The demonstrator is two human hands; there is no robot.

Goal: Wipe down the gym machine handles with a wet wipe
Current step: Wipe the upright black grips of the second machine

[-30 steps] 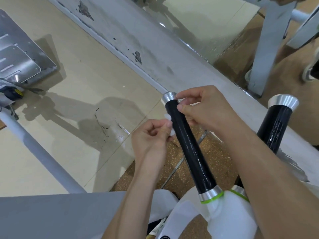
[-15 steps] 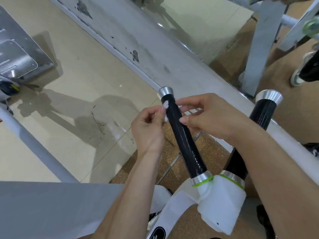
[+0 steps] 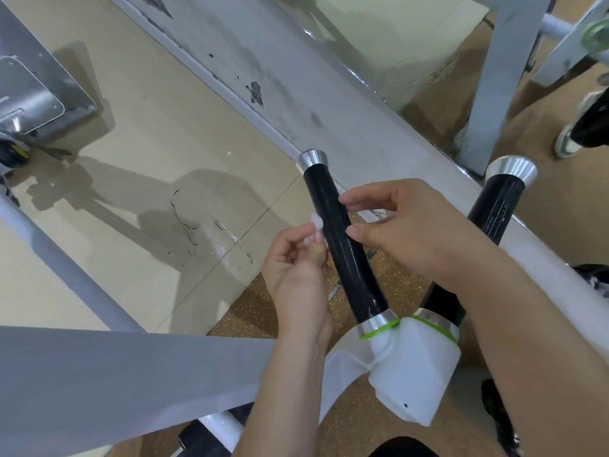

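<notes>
Well, most of what lies underfoot is beige tiled floor (image 3: 148, 133), with a brown cork-like mat (image 3: 257, 311) taking over along its near edge, under the machine. Across the lower left runs a broad grey beam (image 3: 115, 384) of the frame. At the beam's right end sits a white bracket (image 3: 418, 371), and two black handles rise out of its top side by side, each with a green ring at the base and a silver cap at the tip.

The left handle (image 3: 354, 275) leans up and away to the left. The right handle (image 3: 497, 206) stands apart from it, its lower half hidden behind a forearm.

Both hands work at the upper half of the left handle, one on either side. The right hand (image 3: 412, 232) comes in from the right with its fingers curled; forefinger and thumb tips sit against the handle's right edge, apart from one another. Whether they hold anything behind the bar I cannot tell.

The left hand (image 3: 296, 275) is just beside the handle's left edge, fingers bent, pinching the wet wipe (image 3: 317, 222) between thumb and fingertips. Only a small white scrap of it shows above the fingers, right up against the black grip — the rest is out of sight behind hand or bar
</notes>
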